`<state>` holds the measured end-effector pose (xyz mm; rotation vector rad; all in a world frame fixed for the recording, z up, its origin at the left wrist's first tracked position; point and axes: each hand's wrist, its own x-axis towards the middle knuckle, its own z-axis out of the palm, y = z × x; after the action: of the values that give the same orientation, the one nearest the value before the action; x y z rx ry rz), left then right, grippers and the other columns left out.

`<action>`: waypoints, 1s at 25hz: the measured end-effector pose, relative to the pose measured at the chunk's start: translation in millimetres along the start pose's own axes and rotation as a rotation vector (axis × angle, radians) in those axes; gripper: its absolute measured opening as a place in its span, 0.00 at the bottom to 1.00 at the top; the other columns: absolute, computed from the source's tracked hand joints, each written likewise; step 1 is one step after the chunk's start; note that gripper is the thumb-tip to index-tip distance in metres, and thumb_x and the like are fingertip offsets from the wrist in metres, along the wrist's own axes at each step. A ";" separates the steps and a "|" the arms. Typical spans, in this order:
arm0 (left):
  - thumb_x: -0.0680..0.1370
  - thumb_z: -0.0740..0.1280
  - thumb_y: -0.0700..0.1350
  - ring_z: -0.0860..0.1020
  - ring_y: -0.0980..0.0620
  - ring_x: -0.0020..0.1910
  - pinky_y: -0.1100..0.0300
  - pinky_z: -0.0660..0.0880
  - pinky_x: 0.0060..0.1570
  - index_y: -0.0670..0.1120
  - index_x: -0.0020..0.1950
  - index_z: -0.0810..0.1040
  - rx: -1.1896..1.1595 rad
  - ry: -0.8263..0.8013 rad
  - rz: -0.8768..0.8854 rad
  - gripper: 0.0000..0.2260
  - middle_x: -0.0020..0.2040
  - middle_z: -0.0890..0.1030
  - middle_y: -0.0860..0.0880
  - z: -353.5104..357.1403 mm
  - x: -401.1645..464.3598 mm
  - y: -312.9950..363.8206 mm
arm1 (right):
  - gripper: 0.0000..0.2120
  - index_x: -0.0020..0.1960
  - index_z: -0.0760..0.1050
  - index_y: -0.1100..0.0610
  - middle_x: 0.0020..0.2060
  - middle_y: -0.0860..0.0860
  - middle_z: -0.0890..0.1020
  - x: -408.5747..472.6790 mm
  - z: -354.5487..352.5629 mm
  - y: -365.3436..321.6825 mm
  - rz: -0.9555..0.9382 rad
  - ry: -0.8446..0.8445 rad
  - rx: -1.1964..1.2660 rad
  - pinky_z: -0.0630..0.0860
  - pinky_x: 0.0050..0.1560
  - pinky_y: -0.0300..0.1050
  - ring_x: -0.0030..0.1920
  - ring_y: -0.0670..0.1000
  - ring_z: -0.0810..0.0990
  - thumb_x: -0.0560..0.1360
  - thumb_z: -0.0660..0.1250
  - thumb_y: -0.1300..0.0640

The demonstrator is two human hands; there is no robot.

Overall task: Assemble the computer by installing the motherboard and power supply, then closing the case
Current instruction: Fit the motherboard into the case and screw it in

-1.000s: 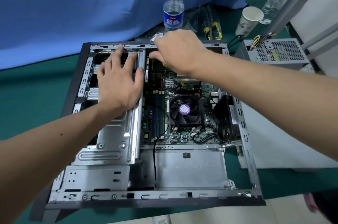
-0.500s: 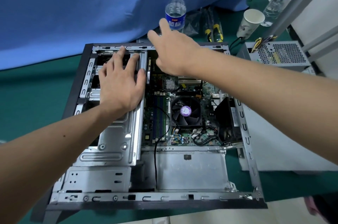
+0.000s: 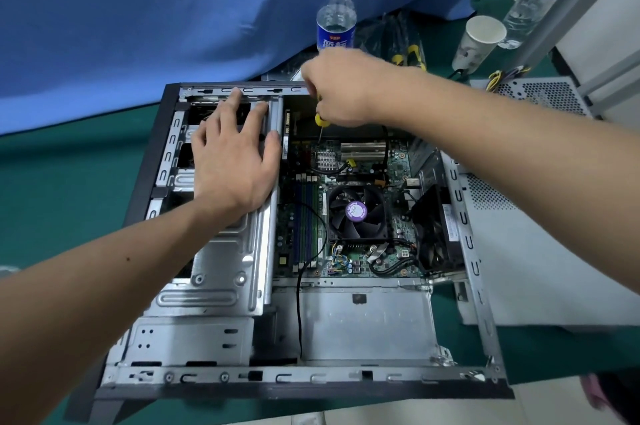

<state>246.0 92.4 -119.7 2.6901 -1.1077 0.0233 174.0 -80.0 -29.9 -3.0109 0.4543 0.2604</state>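
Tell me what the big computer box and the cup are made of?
The computer case looks like bare sheet metal: grey, shiny, with stamped ridges and slots. The cup seems paper: matte white, thin rolled rim, faint printed pattern, though plastic can't be ruled out.

Bright even light, wide-angle edge distortion

2 bare forearms and hands (image 3: pixel 235 161), no sleeves.

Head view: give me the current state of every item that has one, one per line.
Case: open, side panel off, lying flat.
Motherboard: seated inside the case.
Power supply: outside the case, not installed.
Screwdriver: held, tip down at the board's far edge.
Right hand: grips the screwdriver.
Left hand: flat on the drive cage.
Water bottle: upright, capped.
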 end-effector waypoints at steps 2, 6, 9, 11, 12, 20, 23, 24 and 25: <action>0.81 0.49 0.59 0.57 0.43 0.77 0.43 0.54 0.73 0.54 0.76 0.64 0.001 0.003 -0.004 0.24 0.80 0.56 0.45 -0.1 0.1 -1.1 | 0.06 0.44 0.71 0.60 0.47 0.59 0.77 -1.1 1.5 -3.3 0.063 0.131 -0.107 0.67 0.41 0.49 0.45 0.61 0.74 0.78 0.64 0.59; 0.81 0.49 0.58 0.57 0.44 0.77 0.43 0.54 0.73 0.54 0.76 0.64 0.002 0.002 -0.002 0.24 0.80 0.56 0.45 -0.6 -0.5 -0.7 | 0.13 0.61 0.72 0.59 0.61 0.62 0.73 -1.8 7.8 -8.2 0.082 0.075 -0.091 0.66 0.41 0.48 0.51 0.63 0.77 0.82 0.59 0.52; 0.82 0.50 0.58 0.57 0.44 0.77 0.43 0.54 0.73 0.54 0.76 0.64 -0.002 0.008 -0.003 0.24 0.80 0.56 0.45 -1.0 -0.5 -0.3 | 0.09 0.58 0.64 0.57 0.60 0.60 0.67 -1.9 -0.5 0.0 -0.010 0.009 0.086 0.62 0.36 0.47 0.39 0.56 0.71 0.78 0.60 0.60; 0.82 0.50 0.58 0.57 0.44 0.77 0.43 0.54 0.73 0.54 0.76 0.64 -0.002 0.006 0.002 0.24 0.80 0.56 0.45 -0.7 0.0 0.2 | 0.10 0.60 0.68 0.59 0.57 0.61 0.72 -4.5 5.9 -1.2 -0.019 0.099 -0.032 0.63 0.40 0.48 0.44 0.59 0.74 0.81 0.61 0.58; 0.82 0.50 0.58 0.57 0.44 0.77 0.43 0.54 0.73 0.54 0.76 0.64 -0.001 0.006 0.001 0.24 0.80 0.56 0.45 -0.5 0.3 -0.3 | 0.12 0.61 0.70 0.60 0.56 0.61 0.76 -4.8 10.8 -3.6 0.017 0.156 -0.116 0.64 0.41 0.49 0.49 0.61 0.77 0.82 0.60 0.54; 0.83 0.51 0.57 0.56 0.44 0.77 0.43 0.53 0.73 0.54 0.77 0.63 0.003 -0.001 0.002 0.23 0.80 0.56 0.45 0.1 0.7 0.0 | 0.13 0.62 0.70 0.59 0.60 0.61 0.72 -9.6 19.7 -6.9 0.020 0.157 -0.058 0.64 0.39 0.50 0.46 0.62 0.76 0.79 0.63 0.60; 0.82 0.50 0.58 0.56 0.43 0.77 0.43 0.53 0.73 0.54 0.77 0.63 0.007 0.000 0.004 0.23 0.80 0.55 0.45 0.3 0.7 -1.1 | 0.15 0.61 0.74 0.58 0.56 0.58 0.79 -11.3 24.0 -13.5 0.132 0.240 -0.186 0.66 0.39 0.50 0.49 0.61 0.80 0.82 0.61 0.47; 0.82 0.50 0.58 0.56 0.43 0.77 0.43 0.53 0.73 0.54 0.77 0.63 0.006 0.001 0.004 0.24 0.80 0.56 0.45 0.6 0.6 -1.4 | 0.16 0.61 0.72 0.58 0.59 0.59 0.76 -10.6 24.1 -14.9 0.148 0.225 -0.147 0.65 0.38 0.50 0.46 0.61 0.78 0.81 0.62 0.48; 0.82 0.50 0.58 0.56 0.43 0.77 0.43 0.53 0.73 0.54 0.77 0.63 0.005 0.002 0.004 0.24 0.80 0.56 0.45 0.5 0.7 -1.7 | 0.15 0.62 0.69 0.58 0.61 0.59 0.71 -10.1 22.6 -15.0 0.132 0.210 -0.060 0.65 0.38 0.50 0.42 0.61 0.74 0.79 0.64 0.52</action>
<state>247.7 93.1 -120.5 2.6911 -1.1139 0.0294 165.5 -60.4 -49.4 -3.0848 0.6761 -0.0366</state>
